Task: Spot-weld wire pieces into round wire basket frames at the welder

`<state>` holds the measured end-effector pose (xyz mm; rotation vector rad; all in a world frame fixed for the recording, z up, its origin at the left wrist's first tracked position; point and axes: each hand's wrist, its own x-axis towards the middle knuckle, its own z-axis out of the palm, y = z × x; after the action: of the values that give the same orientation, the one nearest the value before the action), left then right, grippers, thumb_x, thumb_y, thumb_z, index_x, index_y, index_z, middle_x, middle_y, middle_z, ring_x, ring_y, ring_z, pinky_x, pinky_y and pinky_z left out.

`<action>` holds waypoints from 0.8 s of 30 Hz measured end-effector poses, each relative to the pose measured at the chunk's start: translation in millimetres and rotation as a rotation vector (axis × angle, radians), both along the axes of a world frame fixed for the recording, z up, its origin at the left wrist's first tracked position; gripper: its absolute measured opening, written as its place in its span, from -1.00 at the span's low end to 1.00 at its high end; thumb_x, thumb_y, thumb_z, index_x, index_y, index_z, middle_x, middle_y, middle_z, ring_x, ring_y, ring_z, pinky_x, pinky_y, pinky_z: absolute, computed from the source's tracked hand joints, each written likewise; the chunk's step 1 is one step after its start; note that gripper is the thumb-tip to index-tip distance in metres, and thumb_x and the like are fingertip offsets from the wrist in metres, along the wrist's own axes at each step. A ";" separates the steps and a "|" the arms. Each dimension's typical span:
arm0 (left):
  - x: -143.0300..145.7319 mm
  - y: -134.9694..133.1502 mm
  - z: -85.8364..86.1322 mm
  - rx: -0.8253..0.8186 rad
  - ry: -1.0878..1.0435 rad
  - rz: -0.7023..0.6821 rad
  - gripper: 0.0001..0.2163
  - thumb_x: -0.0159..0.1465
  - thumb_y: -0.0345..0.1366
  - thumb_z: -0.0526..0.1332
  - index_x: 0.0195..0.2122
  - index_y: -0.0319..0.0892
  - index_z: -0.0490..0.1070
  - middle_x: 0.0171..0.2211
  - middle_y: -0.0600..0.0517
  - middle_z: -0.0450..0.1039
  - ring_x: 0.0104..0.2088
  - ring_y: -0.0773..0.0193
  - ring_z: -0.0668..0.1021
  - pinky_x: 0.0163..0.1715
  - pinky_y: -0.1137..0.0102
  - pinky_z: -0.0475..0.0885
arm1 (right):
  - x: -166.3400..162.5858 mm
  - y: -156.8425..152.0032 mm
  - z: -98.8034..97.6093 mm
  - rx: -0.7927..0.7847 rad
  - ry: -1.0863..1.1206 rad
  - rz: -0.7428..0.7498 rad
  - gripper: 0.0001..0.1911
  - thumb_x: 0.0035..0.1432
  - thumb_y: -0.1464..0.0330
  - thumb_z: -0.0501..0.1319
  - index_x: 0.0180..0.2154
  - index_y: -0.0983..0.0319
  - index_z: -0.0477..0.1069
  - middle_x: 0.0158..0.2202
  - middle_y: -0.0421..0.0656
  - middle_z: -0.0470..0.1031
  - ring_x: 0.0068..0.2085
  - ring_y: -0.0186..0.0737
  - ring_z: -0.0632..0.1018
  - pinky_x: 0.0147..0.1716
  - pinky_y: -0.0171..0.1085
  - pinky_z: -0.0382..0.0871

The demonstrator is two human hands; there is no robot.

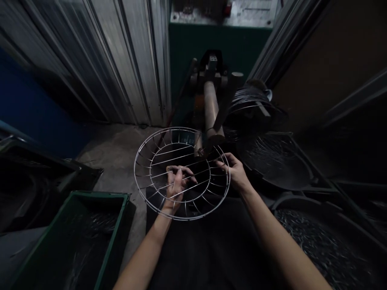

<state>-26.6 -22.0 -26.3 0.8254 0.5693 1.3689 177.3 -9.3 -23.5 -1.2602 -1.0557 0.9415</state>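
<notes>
Bare forearms [275, 229]; left hand [177, 180] curls half-open beneath wire basket [177, 158], hold unclear; right hand [237, 171] pinches its rim [229, 174]; concrete floor [111, 149], green crate [112, 241], ribbed metal wall [121, 60].

Two bare arms [273, 227] stretch forward and lean in. The bare left hand [176, 183] has loosely curled fingers, its thumb close by. The bare right hand [234, 170] turns inward, fingers bent toward its thumb.

Grey concrete floor [121, 141], patchy dark marks. Green crate [99, 194] stands on it, lower left. Corrugated metal panel [137, 60] meets floor at far side. Surface under round tub [302, 198], right, too dark to read.
</notes>
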 end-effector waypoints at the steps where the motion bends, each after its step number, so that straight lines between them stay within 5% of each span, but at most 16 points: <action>1: 1.3 0.3 -0.3 0.003 -0.009 0.018 -0.70 0.25 -0.09 0.18 -0.25 -0.06 0.03 -0.39 0.17 0.43 -0.51 0.38 0.53 -0.48 0.40 0.48 | 0.1 -1.8 1.3 -0.003 0.005 0.002 -0.71 -0.17 0.22 0.41 -0.39 0.16 0.41 -0.42 -0.28 0.44 -0.37 -0.34 0.44 -0.29 -0.31 0.32; 24: 11.5 4.7 -3.2 0.056 0.065 0.167 -0.73 0.27 -0.07 0.13 -0.25 -0.06 0.02 -0.34 0.15 0.41 -0.47 0.38 0.52 -0.40 0.38 0.47 | -6.1 0.2 4.5 -0.020 0.003 -0.012 -0.69 -0.21 0.18 0.42 -0.44 0.18 0.42 -0.46 -0.27 0.43 -0.41 -0.33 0.41 -0.37 -0.31 0.30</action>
<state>-15.0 -17.3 -29.5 0.8862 0.6647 1.5202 171.2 -9.1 -19.0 -1.2804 -1.0379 0.9468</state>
